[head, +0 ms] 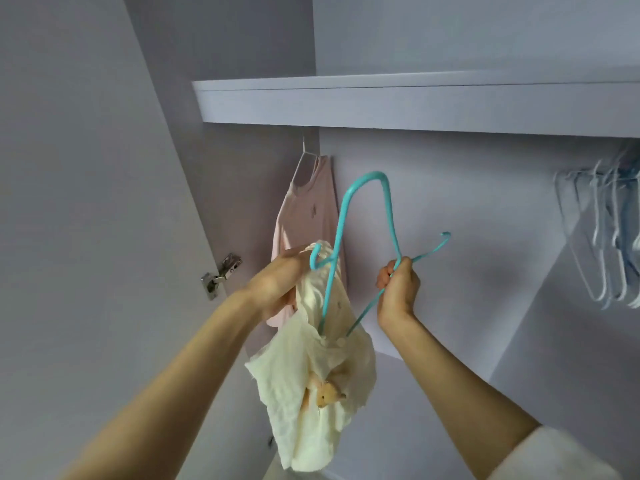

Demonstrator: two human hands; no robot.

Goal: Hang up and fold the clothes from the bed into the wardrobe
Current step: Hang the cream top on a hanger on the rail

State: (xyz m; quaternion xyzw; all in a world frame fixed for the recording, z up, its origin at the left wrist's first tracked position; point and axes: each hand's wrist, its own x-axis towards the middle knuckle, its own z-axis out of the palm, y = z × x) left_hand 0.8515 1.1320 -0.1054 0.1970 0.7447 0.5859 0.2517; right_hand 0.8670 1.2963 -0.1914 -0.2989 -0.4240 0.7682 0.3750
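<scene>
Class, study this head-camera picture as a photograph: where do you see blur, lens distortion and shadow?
Head view: wide-angle lens bends the wardrobe shelf edge and stretches the forearms toward the corners; the empty hangers at the right edge are smeared and soft, while the teal hanger and cream garment stay fairly sharp; lighting is soft and even, with a faint shadow on the back panel beside the right hand.

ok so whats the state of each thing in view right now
teal hanger: off the rail, tilted, one end pushed into the garment
cream garment: bunched, partly on the hanger, not hung
left hand: grips the cream garment's top
right hand: grips the hanger near its hook
pink top: hung on a white hanger
spare hangers: hanging bare at right
wardrobe door hinge: door open
</scene>
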